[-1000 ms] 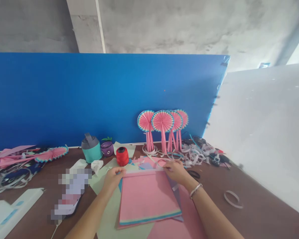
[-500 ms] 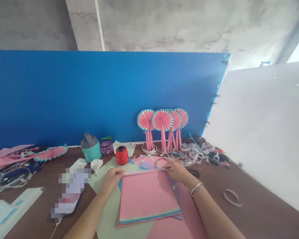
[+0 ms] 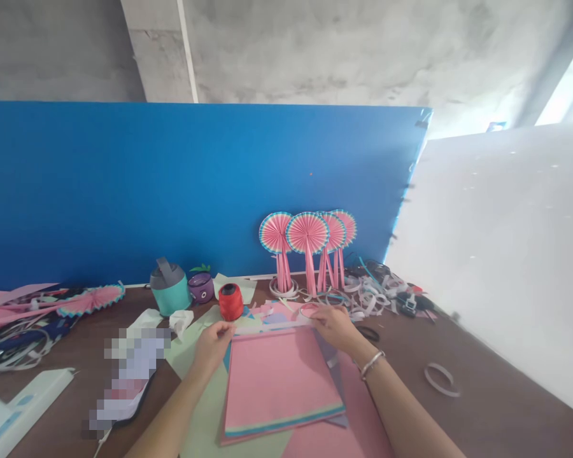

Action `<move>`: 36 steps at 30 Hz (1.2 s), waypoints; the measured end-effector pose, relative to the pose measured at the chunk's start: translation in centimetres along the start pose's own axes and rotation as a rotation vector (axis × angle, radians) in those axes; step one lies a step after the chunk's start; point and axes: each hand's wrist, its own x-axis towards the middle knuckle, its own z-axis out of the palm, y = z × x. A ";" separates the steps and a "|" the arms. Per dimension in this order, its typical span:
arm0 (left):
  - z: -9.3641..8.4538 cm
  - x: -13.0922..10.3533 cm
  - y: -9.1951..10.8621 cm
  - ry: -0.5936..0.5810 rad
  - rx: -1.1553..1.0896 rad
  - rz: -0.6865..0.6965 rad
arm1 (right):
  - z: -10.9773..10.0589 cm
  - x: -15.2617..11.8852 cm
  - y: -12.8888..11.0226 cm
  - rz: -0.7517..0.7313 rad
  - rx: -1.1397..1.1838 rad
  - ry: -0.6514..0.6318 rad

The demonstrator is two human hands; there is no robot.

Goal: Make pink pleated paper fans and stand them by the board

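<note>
A white strip of tape is stretched level just beyond the far edge of a stack of pink paper. My left hand pinches the strip's left end at the stack's far left corner. At the far right corner, my right hand is closed on the strip's other end, with the thin tape roll at its fingertips. Blue and cream bands run along the stack's near edge. I cannot tell whether the strip touches the paper.
Pink paper fans stand against the blue partition. A red thread spool, purple cup and teal container stand behind my left hand. A phone lies left, a white ring right. Scrap strips pile at the back right.
The strip has shifted slightly away from me, off the stack's far edge. Both hands keep their grip. The whole view has shifted a little.
</note>
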 end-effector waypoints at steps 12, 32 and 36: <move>-1.8 -2.8 4.4 0.588 0.263 0.760 | -1.6 0.2 -1.5 0.144 0.723 0.405; -2.8 -3.2 5.6 0.578 0.180 0.883 | -0.5 0.0 -3.8 0.036 1.342 -0.056; -2.2 -2.9 4.8 0.534 0.173 0.823 | -0.9 -0.2 -3.8 0.075 1.415 -0.173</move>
